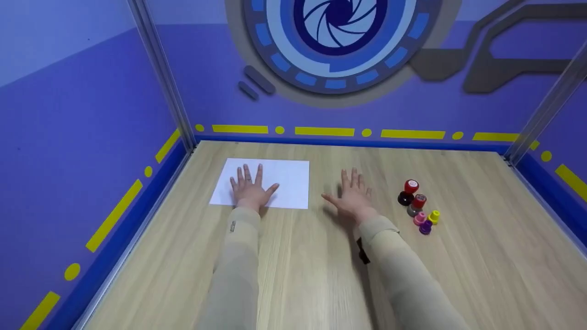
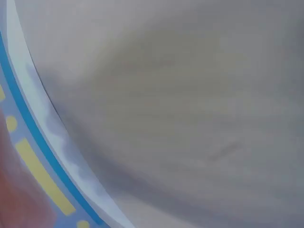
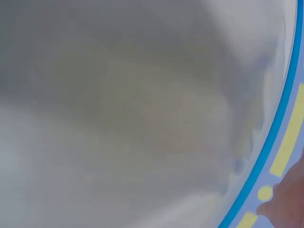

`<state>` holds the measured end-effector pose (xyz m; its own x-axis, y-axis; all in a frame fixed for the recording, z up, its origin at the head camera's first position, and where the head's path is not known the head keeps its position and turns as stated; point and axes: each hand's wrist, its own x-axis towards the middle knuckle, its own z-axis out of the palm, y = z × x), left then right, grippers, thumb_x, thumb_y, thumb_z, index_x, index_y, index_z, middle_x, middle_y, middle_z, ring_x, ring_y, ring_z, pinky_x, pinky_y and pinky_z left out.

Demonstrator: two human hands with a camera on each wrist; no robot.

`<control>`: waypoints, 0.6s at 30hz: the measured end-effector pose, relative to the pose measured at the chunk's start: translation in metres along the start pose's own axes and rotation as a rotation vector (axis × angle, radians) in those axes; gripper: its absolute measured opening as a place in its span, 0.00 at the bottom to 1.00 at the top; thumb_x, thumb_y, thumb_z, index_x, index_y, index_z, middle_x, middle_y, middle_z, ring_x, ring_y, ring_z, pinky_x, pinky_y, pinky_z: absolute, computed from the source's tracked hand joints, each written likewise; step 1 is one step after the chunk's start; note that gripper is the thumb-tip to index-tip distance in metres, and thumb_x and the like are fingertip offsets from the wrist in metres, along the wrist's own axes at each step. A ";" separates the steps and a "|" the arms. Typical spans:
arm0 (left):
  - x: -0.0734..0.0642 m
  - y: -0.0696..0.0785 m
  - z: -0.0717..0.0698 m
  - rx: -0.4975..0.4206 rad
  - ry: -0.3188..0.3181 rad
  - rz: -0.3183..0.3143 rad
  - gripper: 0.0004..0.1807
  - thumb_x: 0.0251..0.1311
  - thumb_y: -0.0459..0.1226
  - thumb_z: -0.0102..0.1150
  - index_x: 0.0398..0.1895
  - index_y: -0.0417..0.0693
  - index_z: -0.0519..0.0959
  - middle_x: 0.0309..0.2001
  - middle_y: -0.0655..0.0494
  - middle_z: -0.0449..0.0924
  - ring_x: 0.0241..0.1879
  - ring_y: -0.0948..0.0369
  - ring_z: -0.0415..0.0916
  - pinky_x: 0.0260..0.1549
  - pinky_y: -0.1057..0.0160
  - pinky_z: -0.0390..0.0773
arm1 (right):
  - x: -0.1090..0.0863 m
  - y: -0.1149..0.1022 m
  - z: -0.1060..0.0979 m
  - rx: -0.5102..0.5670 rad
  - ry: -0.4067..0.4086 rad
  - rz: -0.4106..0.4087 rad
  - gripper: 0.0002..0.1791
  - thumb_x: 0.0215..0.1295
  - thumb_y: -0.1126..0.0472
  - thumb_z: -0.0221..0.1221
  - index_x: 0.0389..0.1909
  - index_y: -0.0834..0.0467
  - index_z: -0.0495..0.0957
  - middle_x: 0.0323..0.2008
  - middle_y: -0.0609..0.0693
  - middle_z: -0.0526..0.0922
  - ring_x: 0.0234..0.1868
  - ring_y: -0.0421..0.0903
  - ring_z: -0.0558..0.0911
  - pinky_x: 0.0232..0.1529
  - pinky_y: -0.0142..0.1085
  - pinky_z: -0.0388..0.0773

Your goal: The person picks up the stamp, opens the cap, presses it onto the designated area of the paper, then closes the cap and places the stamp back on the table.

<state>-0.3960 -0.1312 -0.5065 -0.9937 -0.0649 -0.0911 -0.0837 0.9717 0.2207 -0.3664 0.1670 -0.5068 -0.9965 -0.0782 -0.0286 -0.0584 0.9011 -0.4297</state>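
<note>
My left hand (image 1: 251, 190) is over a white sheet of paper (image 1: 291, 181), palm down with its fingers spread. Whether it touches the sheet I cannot tell. To the right of the paper, my right hand (image 1: 353, 199) is held over the wooden table with fingers apart and nothing in them; its shadow falls beside it. Farther right stand two larger red-topped stamps, one with a black base (image 1: 411, 185) and one with a grey base (image 1: 418, 202). Close by are small pink (image 1: 420, 218), yellow (image 1: 434, 217) and purple (image 1: 425, 227) stamps. Both wrist views are mostly blurred.
The light wooden table (image 1: 298, 275) is bounded by a blue-purple back wall (image 1: 202, 82) with yellow markings and by similar side walls. Metal posts (image 1: 160, 68) rise at its far corners. A small black piece (image 1: 363, 252) shows under the right forearm.
</note>
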 end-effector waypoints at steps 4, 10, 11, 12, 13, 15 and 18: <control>-0.001 -0.017 -0.003 -0.022 -0.012 -0.052 0.49 0.72 0.70 0.34 0.85 0.58 0.33 0.83 0.37 0.21 0.83 0.42 0.19 0.80 0.37 0.27 | 0.000 -0.023 0.009 0.028 -0.017 -0.054 0.57 0.71 0.28 0.51 0.84 0.55 0.34 0.84 0.59 0.29 0.84 0.62 0.35 0.82 0.65 0.37; -0.009 -0.034 -0.004 -0.111 -0.064 -0.113 0.45 0.78 0.62 0.32 0.84 0.48 0.33 0.82 0.34 0.21 0.83 0.40 0.20 0.81 0.37 0.32 | -0.001 -0.050 0.025 0.080 -0.049 -0.096 0.51 0.75 0.34 0.50 0.83 0.59 0.40 0.84 0.58 0.40 0.85 0.59 0.41 0.83 0.62 0.41; -0.011 -0.035 -0.004 -0.122 -0.076 -0.121 0.45 0.79 0.62 0.32 0.84 0.47 0.33 0.82 0.34 0.21 0.83 0.40 0.21 0.81 0.37 0.33 | -0.001 -0.053 0.028 0.083 -0.052 -0.102 0.50 0.76 0.35 0.50 0.83 0.59 0.41 0.84 0.58 0.42 0.85 0.58 0.43 0.83 0.62 0.42; -0.013 -0.035 -0.004 -0.130 -0.086 -0.130 0.44 0.79 0.61 0.31 0.84 0.47 0.33 0.82 0.34 0.22 0.83 0.40 0.22 0.81 0.37 0.34 | -0.001 -0.057 0.030 0.089 -0.053 -0.108 0.49 0.77 0.36 0.50 0.83 0.60 0.43 0.84 0.58 0.43 0.85 0.58 0.44 0.83 0.61 0.43; -0.015 -0.035 -0.005 -0.130 -0.092 -0.134 0.44 0.79 0.61 0.31 0.84 0.47 0.34 0.82 0.34 0.24 0.83 0.40 0.24 0.81 0.37 0.36 | -0.001 -0.059 0.032 0.092 -0.054 -0.116 0.47 0.77 0.37 0.50 0.83 0.61 0.44 0.84 0.59 0.45 0.85 0.58 0.45 0.83 0.61 0.44; -0.021 -0.032 -0.006 -0.128 -0.109 -0.140 0.43 0.79 0.60 0.31 0.84 0.46 0.36 0.83 0.34 0.26 0.83 0.39 0.26 0.81 0.37 0.37 | -0.001 -0.064 0.035 0.094 -0.055 -0.124 0.45 0.78 0.40 0.50 0.82 0.61 0.46 0.83 0.59 0.47 0.84 0.58 0.47 0.83 0.60 0.46; -0.027 -0.024 -0.008 -0.102 -0.129 -0.140 0.43 0.79 0.60 0.33 0.84 0.45 0.39 0.83 0.33 0.30 0.83 0.38 0.29 0.81 0.36 0.38 | -0.003 -0.070 0.038 0.102 -0.062 -0.131 0.42 0.79 0.42 0.50 0.82 0.61 0.49 0.83 0.58 0.50 0.84 0.57 0.49 0.83 0.58 0.48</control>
<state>-0.3677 -0.1546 -0.5020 -0.9546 -0.1619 -0.2501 -0.2340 0.9270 0.2932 -0.3573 0.0883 -0.5112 -0.9751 -0.2210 -0.0205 -0.1779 0.8337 -0.5228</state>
